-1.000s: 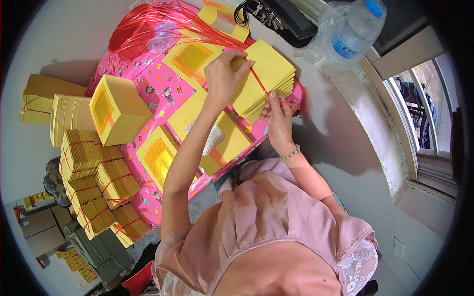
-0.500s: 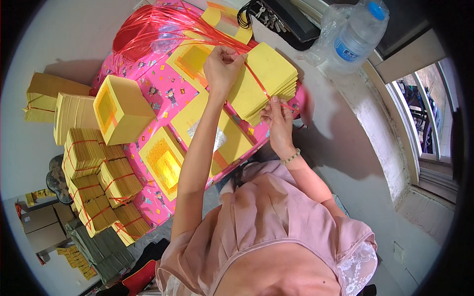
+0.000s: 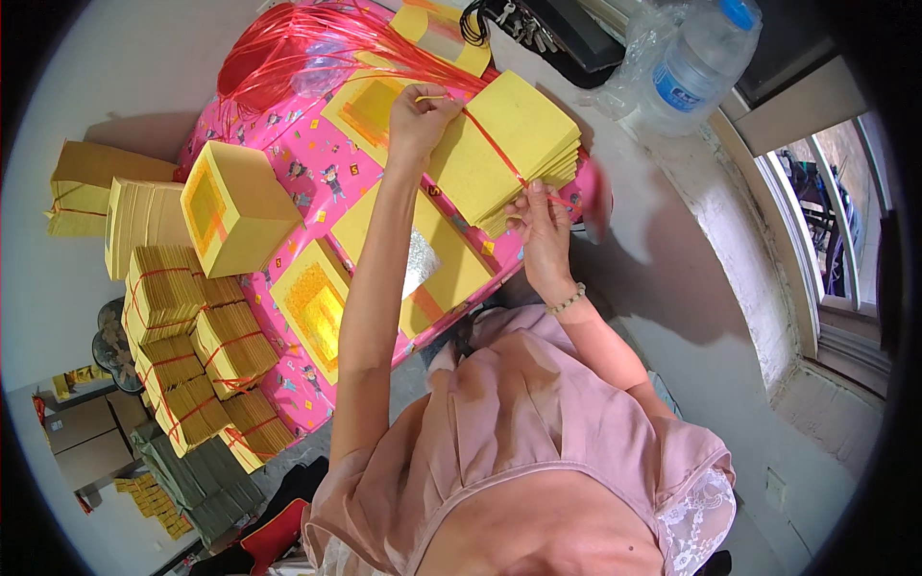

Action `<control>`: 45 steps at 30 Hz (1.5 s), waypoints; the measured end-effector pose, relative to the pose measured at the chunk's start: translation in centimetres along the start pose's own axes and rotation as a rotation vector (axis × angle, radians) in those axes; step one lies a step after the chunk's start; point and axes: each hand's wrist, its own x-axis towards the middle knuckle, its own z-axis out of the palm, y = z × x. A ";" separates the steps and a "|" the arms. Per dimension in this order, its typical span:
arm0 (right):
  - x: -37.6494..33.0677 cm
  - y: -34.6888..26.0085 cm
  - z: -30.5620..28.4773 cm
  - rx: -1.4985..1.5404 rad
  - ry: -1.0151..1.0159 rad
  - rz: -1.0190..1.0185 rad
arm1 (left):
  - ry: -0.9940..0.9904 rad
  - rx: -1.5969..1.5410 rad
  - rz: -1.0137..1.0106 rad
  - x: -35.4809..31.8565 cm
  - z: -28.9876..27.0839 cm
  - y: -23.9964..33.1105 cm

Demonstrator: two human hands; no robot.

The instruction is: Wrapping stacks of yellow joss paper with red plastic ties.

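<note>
A thick stack of yellow paper point(image 3: 519, 130) lies at the right side of the table, its sheets fanned a little along the right edge. Across its top runs a red plastic strap point(image 3: 495, 142). My left hand point(image 3: 420, 125) pinches that strap at the stack's left edge. At the front edge my right hand point(image 3: 545, 230) grips the strap's other end, and a short red tail sticks out past the fingers. Between the hands the strap looks taut. Under and beside my left forearm lie yellow sheets with a silver patch point(image 3: 421, 264) and a gold patch point(image 3: 317, 312).
Several strapped yellow bundles point(image 3: 168, 293) and a taller yellow block point(image 3: 240, 211) stand at the left of the pink patterned tablecloth point(image 3: 317, 144). Loose red straps point(image 3: 336, 43) spill over the back. A plastic bottle point(image 3: 696, 77) and keys point(image 3: 523, 27) sit on the ledge at right.
My left hand has shifted slightly left and down with the strap. My right hand stays nearly in place, still holding the strap at the front edge.
</note>
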 end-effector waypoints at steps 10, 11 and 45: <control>-0.4 0.9 -3.5 -0.008 0.139 0.077 | -0.254 -0.080 -0.438 2.5 -1.6 1.9; -0.5 1.0 -3.6 -0.048 0.184 0.070 | -0.258 -0.077 -0.439 3.3 -2.0 1.7; 0.7 4.4 -4.1 0.040 0.296 -0.035 | -0.598 -0.150 -0.480 3.5 -0.8 -3.3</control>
